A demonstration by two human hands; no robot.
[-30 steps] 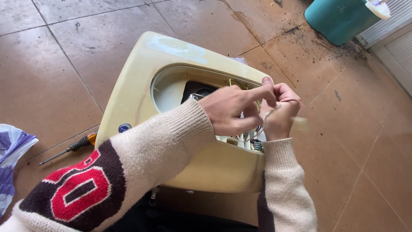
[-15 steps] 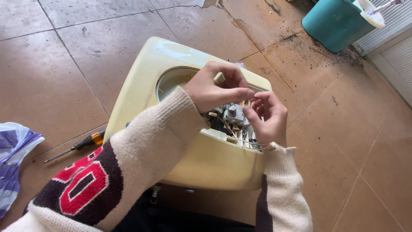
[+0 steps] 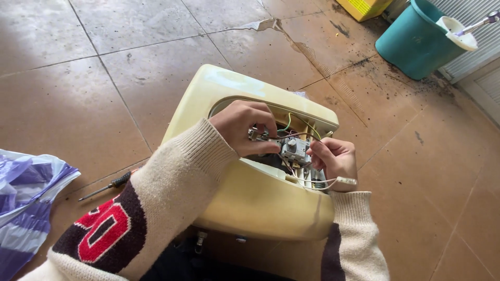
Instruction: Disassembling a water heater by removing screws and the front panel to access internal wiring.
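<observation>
A cream-yellow plastic appliance housing [image 3: 250, 203] lies on the tiled floor with an open cavity on top. Inside the cavity sits a small grey metal control part [image 3: 294, 148] with thin coloured wires [image 3: 299, 125] running from it. My left hand [image 3: 245, 127] reaches into the cavity and pinches a small metal piece at the left side of that part. My right hand [image 3: 333, 158] holds the part's right side, with thin white wires and a white connector [image 3: 346, 181] trailing from under its fingers.
A screwdriver [image 3: 107, 186] with a black handle lies on the tiles left of the housing. A purple-and-white plastic bag [image 3: 26, 203] sits at the far left. A teal bucket [image 3: 414, 41] stands at the top right, beside a yellow box [image 3: 364, 6].
My hands have lowered into the cavity and spread apart, so the grey part and its wires now show between them. The view has shifted, revealing more floor and the bucket.
</observation>
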